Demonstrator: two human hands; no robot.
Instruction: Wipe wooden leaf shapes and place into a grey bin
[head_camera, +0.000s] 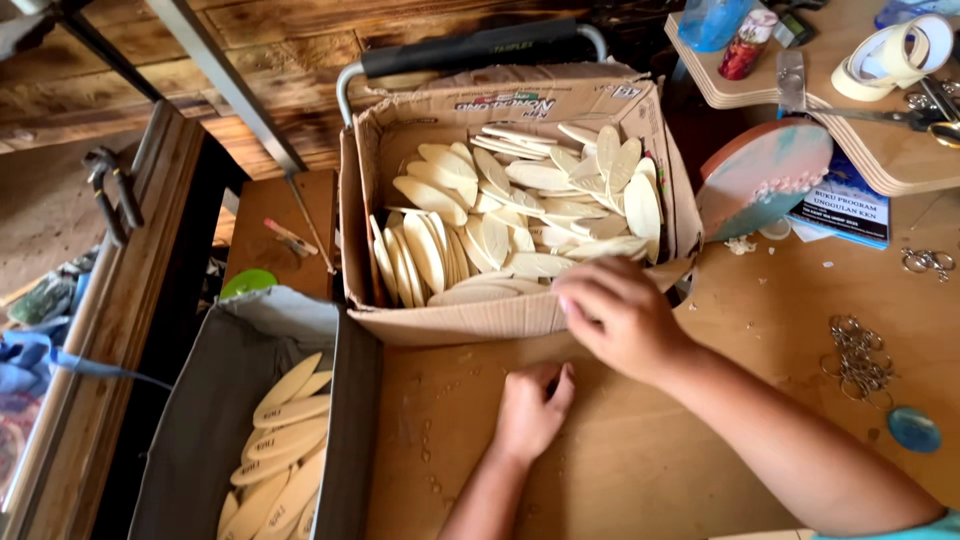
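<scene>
Right hand (615, 315) is reaching over the cardboard box (520, 318) rim, fingers curled, can't tell if it's gripping a leaf-shaped wooden blank (540, 265). Left hand (530, 405) is resting loosely closed, empty, on the tabletop (640, 470). Best taking one piece, not a clump.

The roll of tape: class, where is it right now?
In the head view, the roll of tape lies at the top right, on the plywood shelf, just above the scissors.
</scene>
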